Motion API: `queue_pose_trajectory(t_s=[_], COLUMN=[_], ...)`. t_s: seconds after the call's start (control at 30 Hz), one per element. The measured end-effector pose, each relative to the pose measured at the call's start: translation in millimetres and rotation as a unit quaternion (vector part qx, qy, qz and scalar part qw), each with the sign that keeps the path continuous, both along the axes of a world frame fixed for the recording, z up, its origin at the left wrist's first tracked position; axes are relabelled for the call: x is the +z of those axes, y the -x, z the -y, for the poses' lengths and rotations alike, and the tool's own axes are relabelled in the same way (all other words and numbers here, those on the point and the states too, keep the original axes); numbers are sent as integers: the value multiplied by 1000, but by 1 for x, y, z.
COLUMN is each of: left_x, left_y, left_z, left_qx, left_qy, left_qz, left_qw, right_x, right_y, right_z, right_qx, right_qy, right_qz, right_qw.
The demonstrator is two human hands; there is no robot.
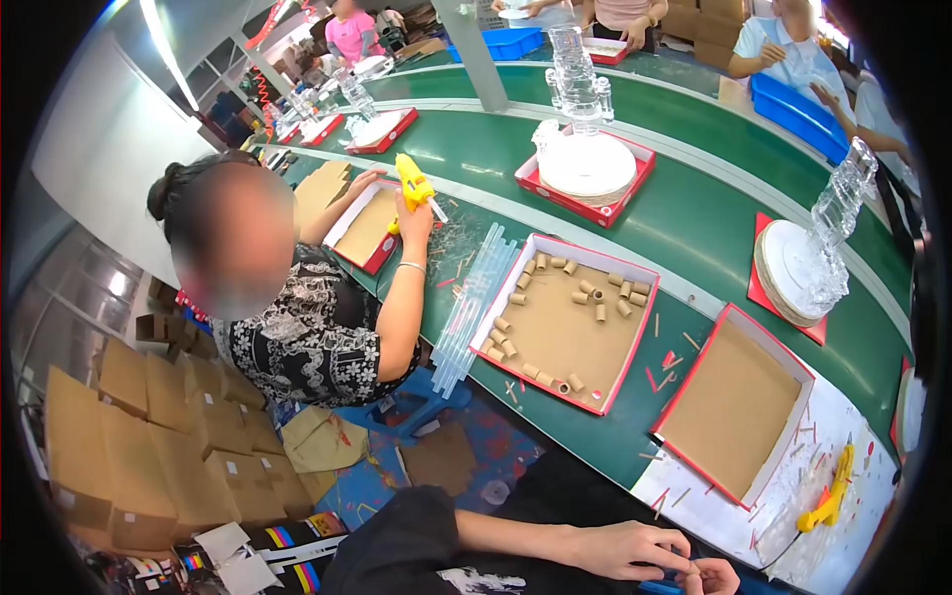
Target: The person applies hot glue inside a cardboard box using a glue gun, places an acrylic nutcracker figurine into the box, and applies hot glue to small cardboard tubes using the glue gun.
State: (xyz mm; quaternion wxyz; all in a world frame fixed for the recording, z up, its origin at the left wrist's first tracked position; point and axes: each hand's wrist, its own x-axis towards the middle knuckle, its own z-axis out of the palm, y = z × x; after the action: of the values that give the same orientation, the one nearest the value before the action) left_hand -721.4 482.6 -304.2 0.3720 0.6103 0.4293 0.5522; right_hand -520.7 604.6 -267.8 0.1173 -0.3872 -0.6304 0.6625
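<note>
My left hand (630,550) is at the bottom of the view, its thumb and fingers closed near the table's front edge. Close against it is my right hand (712,577), partly cut off by the frame, with its fingertips pinched together. Whatever small thing the fingertips hold, if anything, is hidden. Beyond my hands lies a red-edged shallow box (734,412) with a brown inside. A yellow glue gun (828,496) rests on the white sheet (684,491) to the right. Further left, another shallow box (570,322) holds several short cardboard tubes (587,288).
Clear glue sticks (474,312) lie beside the tube box. A co-worker on the left grips a yellow glue gun (414,183). Boxes with white discs (585,164) and clear plastic pieces stand on the green conveyor (466,134). Small red and brown sticks are scattered about. Cartons (139,436) stack at left.
</note>
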Motion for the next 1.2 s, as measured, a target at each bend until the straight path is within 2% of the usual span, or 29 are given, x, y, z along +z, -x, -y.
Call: queue_pose_trajectory(t_s=[0.13,0.23,0.37,0.47,0.53,0.6,0.63,0.67,0.7,0.8,0.83,0.9,0.93,1.0,1.03,1.1,1.2], left_x=[0,0,0,2,5,1,-5,-3,-1,-3,-7,-14,-4,18,19,19,19], left_y=[-1,-2,4,5,8,7,4,5,7,8,8,13,10,6,5,2,5], left_z=[5,9,14,16,19,20,20,21,20,24,27,34,32,28,27,32,38], left_qx=[-23,-33,-43,-36,-38,-32,-15,-17,-20,20,-2,-37,-68,41,20,90,48], left_qy=[-17,35,72,59,48,36,17,46,38,30,35,42,25,18,3,56,122], left_qz=[52,63,70,64,66,24,19,17,26,-87,-101,-135,-131,-82,-78,12,74], left_qw=[998,997,994,996,996,999,1000,999,999,996,994,989,989,996,997,994,989], right_x=[6,8,24,30,34,29,-6,3,10,8,4,1,2,-1,-4,-9,-6], right_y=[1,6,22,23,23,24,11,17,20,17,14,11,11,7,6,5,8], right_z=[-1,1,8,8,5,5,5,5,5,6,9,11,13,11,9,10,15], right_qx=[46,40,57,77,130,138,113,120,138,156,148,159,144,107,85,92,100], right_qy=[47,85,85,36,10,23,-9,34,28,77,126,124,142,164,150,142,103], right_qz=[-13,1,31,-5,53,67,31,30,30,-5,-33,-57,-86,-79,-78,-113,-91], right_qw=[998,996,994,996,990,988,993,992,990,985,980,978,976,978,982,979,985])
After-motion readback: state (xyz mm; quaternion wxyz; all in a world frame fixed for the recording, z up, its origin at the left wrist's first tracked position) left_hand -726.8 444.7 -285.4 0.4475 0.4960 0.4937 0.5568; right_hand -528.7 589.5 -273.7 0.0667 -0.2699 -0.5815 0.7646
